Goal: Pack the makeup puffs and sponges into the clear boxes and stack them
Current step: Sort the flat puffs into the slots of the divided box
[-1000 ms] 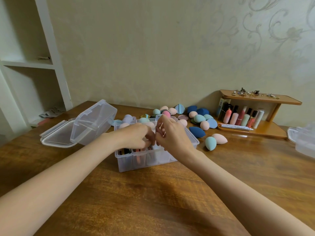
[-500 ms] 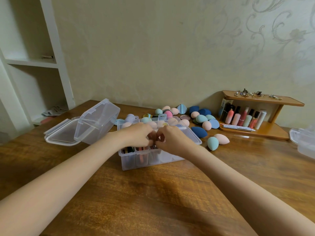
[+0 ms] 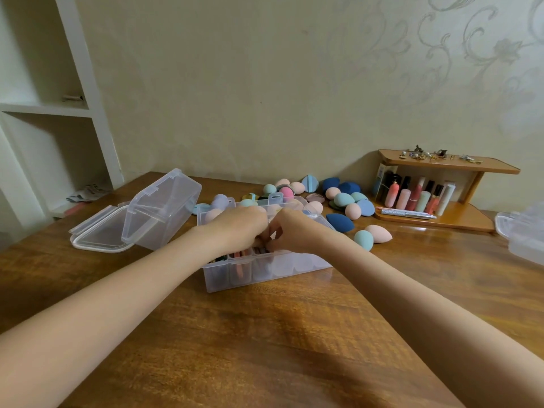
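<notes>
Hands (image 3: 266, 231) close together over open clear box (image 3: 265, 272) at table's middle. Left hand (image 3: 238, 228) curled, knuckles up, fingertips down inside the box near its front compartments; what they hold, if anything, hidden. Right hand (image 3: 297, 231) also curled, fingertips meeting the left ones at the box rim; grip impossible to tell. Both forearms bare, reaching from the lower corners.

Inside the box: front row of narrow compartments with dark, green and red flat pieces standing on edge, pale round puffs (image 3: 291, 265) behind the front wall at right, peach and lilac sponges (image 3: 216, 207) in the far part.

Just left of the box, second clear box (image 3: 160, 210) tilted on its side, resting on a flat clear lid (image 3: 97, 234).

Behind and right of the box, loose sponges (image 3: 344, 198) on wooden table (image 3: 265, 334): peach, mint, pink, dark blue. Dark blue sponge (image 3: 340, 222) near the box's right end; mint sponge (image 3: 363, 240) and peach sponge (image 3: 378, 233) touching, further right.

Far right, small wooden shelf (image 3: 447, 166) with lipsticks (image 3: 415, 195) below, small trinkets on top. Another clear box (image 3: 524, 234) at right edge. White shelving (image 3: 88, 83) at left.
</notes>
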